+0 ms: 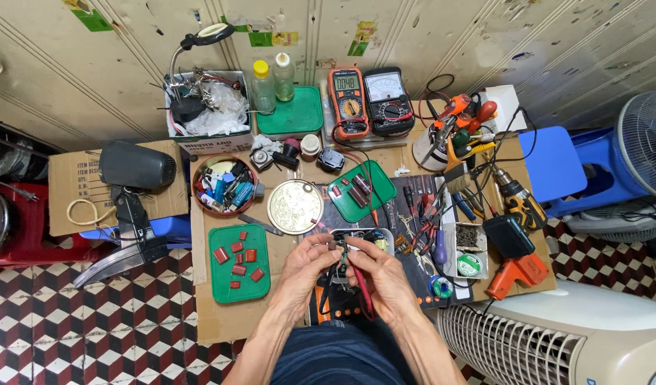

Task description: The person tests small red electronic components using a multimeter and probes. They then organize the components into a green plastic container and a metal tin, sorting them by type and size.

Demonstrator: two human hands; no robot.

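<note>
My left hand point(305, 267) and my right hand point(379, 274) meet over a small circuit board point(361, 237) at the front of the low work table. My left fingers pinch a small dark part at the board's edge. My right hand grips a red test probe point(362, 291) whose tip points at the board; a black lead runs beneath. An orange multimeter point(347, 102) and a black analogue meter point(387, 100) lie at the back, with red wire running toward my hands.
A green tray point(223, 281) with red capacitors lies left of my hands, a round metal lid point(294, 207) and a green lid point(381, 194) with parts ahead. A bowl of components point(224, 187), pliers, screwdrivers, a drill point(517, 199), an orange glue gun point(514, 274) and a fan point(556, 339) crowd the right.
</note>
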